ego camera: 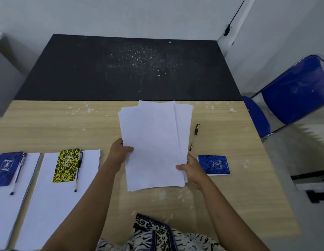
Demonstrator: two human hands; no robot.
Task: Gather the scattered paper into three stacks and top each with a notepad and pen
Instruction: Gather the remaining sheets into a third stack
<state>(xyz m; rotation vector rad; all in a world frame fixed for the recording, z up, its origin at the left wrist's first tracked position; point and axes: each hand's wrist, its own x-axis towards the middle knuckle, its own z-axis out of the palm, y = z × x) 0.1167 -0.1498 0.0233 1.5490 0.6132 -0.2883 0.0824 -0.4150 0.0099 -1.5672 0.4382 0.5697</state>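
Paper first: we've got a loose sheaf of white sheets (154, 142) held up over the middle of the light wood-grain table (49, 124), edges fanned out and not squared — a couple of sheets poke out on the far right side. Our left hand (119, 153) grips the sheaf's left edge with the thumb curled over the top, and our right hand (192, 169) pinches the lower right corner the same way, thumb on top, fingers underneath. Just right of the sheaf a clear ballpoint pen with a black cap (194, 136) lies on the wood, and nearer us a small blue speckled spiral notepad (214, 164) sits flat, right beside the right hand. Over on the left, two tidy white paper stacks are already dressed: the middle stack (49, 205) carries a yellow-and-black speckled notepad (66, 165) with a pen (78, 173) alongside it, and the far-left stack (5, 214) carries a dark blue notepad (5, 168) with its own pen (18, 173). Beyond the wood there's a black tabletop with white flecks (121, 69), and a blue folding chair (293, 91) off to the right.
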